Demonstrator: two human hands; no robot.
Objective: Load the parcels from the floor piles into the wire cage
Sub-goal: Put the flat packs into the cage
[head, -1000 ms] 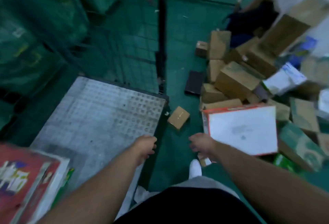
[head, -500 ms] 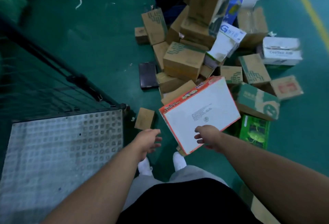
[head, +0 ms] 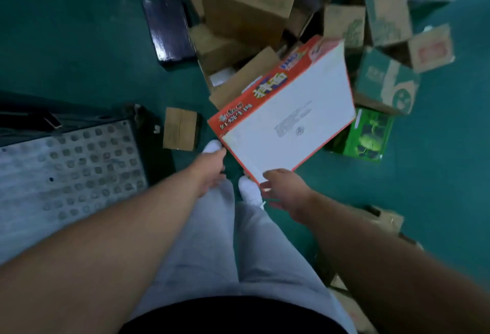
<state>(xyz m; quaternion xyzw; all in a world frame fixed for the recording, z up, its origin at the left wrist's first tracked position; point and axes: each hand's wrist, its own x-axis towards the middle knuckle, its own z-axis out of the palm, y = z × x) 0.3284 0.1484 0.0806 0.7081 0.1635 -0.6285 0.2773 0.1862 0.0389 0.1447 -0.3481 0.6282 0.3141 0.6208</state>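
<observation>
Tilted red-edged white box (head: 289, 119) held at near corner by right hand (head: 281, 188), grip clamped on it, left hand (head: 212, 169) just beside it, grip apart, cardboard parcels (head: 246, 10) piled behind

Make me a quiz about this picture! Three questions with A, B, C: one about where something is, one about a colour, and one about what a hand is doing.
1. Where does the small brown box lie?
A. On a shelf
B. On the green floor, beside the metal plate
C. Inside a bag

2. What colour is the side band of the big flat box?
A. Purple
B. Black
C. Red

3. What is the right grip doing?
A. Holding the near corner of the big flat box
B. Hanging empty
C. Pressing on the floor

Answers:
1 B: it lies alone on the floor next to the plate's edge.
2 C: the printed band along the white face is red.
3 A: its thumb lies on the white face at that corner.
</observation>
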